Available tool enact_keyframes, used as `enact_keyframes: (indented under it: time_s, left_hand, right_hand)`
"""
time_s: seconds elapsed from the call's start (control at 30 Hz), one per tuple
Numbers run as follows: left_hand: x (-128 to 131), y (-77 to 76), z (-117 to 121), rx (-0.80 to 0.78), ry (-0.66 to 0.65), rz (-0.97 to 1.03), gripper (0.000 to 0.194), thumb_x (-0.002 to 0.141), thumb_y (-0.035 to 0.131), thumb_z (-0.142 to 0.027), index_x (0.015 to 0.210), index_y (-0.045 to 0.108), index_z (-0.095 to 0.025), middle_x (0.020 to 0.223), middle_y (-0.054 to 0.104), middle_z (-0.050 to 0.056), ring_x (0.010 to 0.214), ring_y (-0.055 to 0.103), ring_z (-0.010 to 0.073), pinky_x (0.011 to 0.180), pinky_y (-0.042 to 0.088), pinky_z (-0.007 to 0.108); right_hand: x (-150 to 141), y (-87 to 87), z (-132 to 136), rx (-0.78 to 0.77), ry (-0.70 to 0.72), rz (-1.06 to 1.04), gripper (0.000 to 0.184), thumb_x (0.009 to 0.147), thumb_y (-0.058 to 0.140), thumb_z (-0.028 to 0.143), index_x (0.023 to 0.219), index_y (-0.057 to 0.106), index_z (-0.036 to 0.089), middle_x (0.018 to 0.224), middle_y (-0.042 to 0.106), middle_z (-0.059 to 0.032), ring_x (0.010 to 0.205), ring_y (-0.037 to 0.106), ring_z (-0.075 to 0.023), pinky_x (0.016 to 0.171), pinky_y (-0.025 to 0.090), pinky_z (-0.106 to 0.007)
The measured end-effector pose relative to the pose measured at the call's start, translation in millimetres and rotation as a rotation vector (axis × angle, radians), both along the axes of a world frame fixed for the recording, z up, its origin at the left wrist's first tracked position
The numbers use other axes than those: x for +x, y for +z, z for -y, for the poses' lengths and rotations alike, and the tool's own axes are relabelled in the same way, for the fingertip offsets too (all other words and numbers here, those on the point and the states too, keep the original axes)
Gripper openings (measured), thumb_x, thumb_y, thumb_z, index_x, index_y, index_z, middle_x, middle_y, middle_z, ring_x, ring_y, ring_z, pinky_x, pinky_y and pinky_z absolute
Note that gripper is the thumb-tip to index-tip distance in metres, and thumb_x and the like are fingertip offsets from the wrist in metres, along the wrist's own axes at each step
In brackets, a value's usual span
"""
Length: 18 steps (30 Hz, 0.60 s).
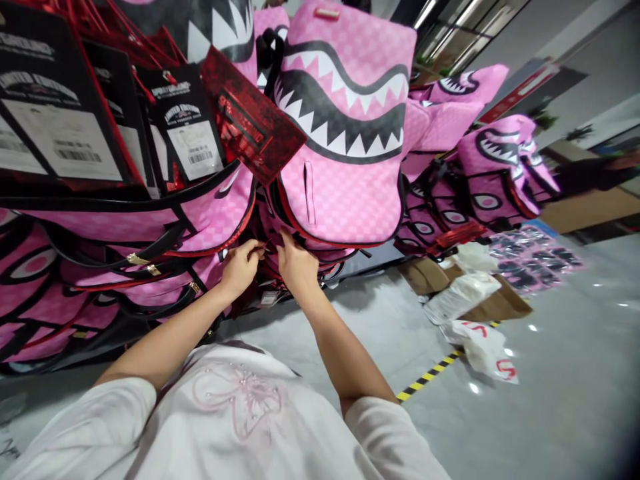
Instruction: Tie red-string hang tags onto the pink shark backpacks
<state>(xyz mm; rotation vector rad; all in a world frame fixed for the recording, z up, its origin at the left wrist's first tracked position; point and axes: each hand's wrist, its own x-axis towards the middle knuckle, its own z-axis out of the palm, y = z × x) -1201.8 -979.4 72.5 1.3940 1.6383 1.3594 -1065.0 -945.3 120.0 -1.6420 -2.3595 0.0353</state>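
Note:
Both my hands are close together at the lower edge of a pink checkered backpack point(345, 193) with a shark-mouth print. My left hand point(241, 268) is closed, its fingertips pinched on something small and dark that I cannot make out. Just beside it, my right hand point(297, 264) is also closed, its fingertips hidden against the backpack's lower left side. A dark red patterned tag point(253, 117) lies across the gap above my hands. To the left, black hang tags point(187, 123) with white barcode labels rest on a pink bag point(210, 223) with black trim.
More pink bags point(493, 157) are stacked along the right. Plastic-wrapped pieces point(535, 257), brown cardboard point(500, 297) and white plastic bags point(463, 298) lie on the grey floor. Yellow-black tape point(430, 378) crosses the floor. Red cords point(135, 40) hang at upper left.

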Motion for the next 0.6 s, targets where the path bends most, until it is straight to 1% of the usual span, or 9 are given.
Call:
enact_keyframes:
  time_s: [0.07,0.13,0.23,0.3,0.37,0.43,0.53,0.6]
  left_hand:
    - [-1.2,2.2,-4.1,0.0,-0.007,-0.06,0.029,0.087,0.048,-0.015,0.105,0.069,-0.023,0.098,0.075,0.001,0.089,0.069,0.015,0.086,0.053,0.026]
    - [-1.4,3.1,-8.7,-0.008,-0.035,-0.107,0.032,0.086,0.048,-0.012,0.104,0.07,-0.024,0.101,0.075,0.001,0.094,0.069,0.0156,0.089,0.053,0.027]
    - [1.3,3.2,-15.4,-0.028,-0.065,-0.162,0.031,0.086,0.05,-0.015,0.104,0.072,-0.024,0.103,0.075,0.003,0.099,0.068,0.0179,0.09,0.052,0.029]
    - [4.7,4.2,-18.6,-0.037,-0.071,-0.199,0.029,0.087,0.051,-0.02,0.106,0.073,-0.024,0.103,0.075,0.005,0.099,0.068,0.0202,0.089,0.052,0.03]
    - [8.9,7.1,-20.8,-0.033,-0.08,-0.237,0.029,0.089,0.05,-0.023,0.107,0.073,-0.025,0.101,0.075,0.007,0.098,0.069,0.0222,0.087,0.051,0.03]
    - [13.5,11.5,-22.7,-0.014,-0.111,-0.275,0.031,0.089,0.048,-0.024,0.109,0.072,-0.028,0.099,0.075,0.008,0.096,0.07,0.0237,0.082,0.051,0.03]
    - [19.9,19.1,-26.5,0.011,-0.172,-0.31,0.033,0.088,0.047,-0.021,0.108,0.072,-0.028,0.096,0.076,0.008,0.092,0.07,0.0241,0.075,0.049,0.029]
    - [22.2,23.2,-29.1,0.008,-0.18,-0.299,0.031,0.088,0.047,-0.021,0.105,0.072,-0.026,0.092,0.076,0.009,0.089,0.07,0.0234,0.073,0.049,0.029]
  right_hand:
    - [3.3,-3.5,2.2,0.007,-0.004,-0.036,0.034,0.097,0.04,0.032,0.124,0.056,0.019,0.1,0.071,-0.0112,0.08,0.068,-0.0198,0.068,0.043,-0.025]
    - [11.3,-11.9,4.2,0.002,-0.005,-0.146,0.032,0.098,0.038,0.032,0.12,0.056,0.018,0.101,0.071,-0.0114,0.086,0.068,-0.0204,0.072,0.045,-0.026]
    - [23.0,-25.6,4.5,0.005,-0.007,-0.318,0.034,0.099,0.03,0.027,0.124,0.05,0.015,0.109,0.07,-0.0134,0.096,0.068,-0.02,0.08,0.048,-0.028]
    - [26.6,-30.7,3.4,0.016,-0.015,-0.355,0.037,0.099,0.026,0.025,0.126,0.048,0.014,0.111,0.069,-0.0141,0.096,0.068,-0.0194,0.082,0.049,-0.029]
    - [26.4,-30.8,2.3,0.018,-0.03,-0.33,0.039,0.099,0.025,0.024,0.127,0.049,0.013,0.109,0.07,-0.0138,0.092,0.069,-0.0193,0.081,0.049,-0.028]
    - [23.3,-26.3,1.5,0.011,-0.054,-0.265,0.041,0.099,0.025,0.024,0.13,0.049,0.013,0.105,0.072,-0.0132,0.089,0.069,-0.0197,0.079,0.048,-0.027]
    - [16.6,-14.7,0.1,-0.002,-0.092,-0.088,0.04,0.099,0.03,0.025,0.13,0.052,0.015,0.092,0.073,-0.0122,0.083,0.069,-0.0215,0.071,0.044,-0.027]
    - [13.5,-6.4,-0.6,-0.004,-0.12,0.054,0.037,0.098,0.035,0.029,0.125,0.057,0.017,0.083,0.073,-0.012,0.076,0.069,-0.0226,0.064,0.04,-0.027]
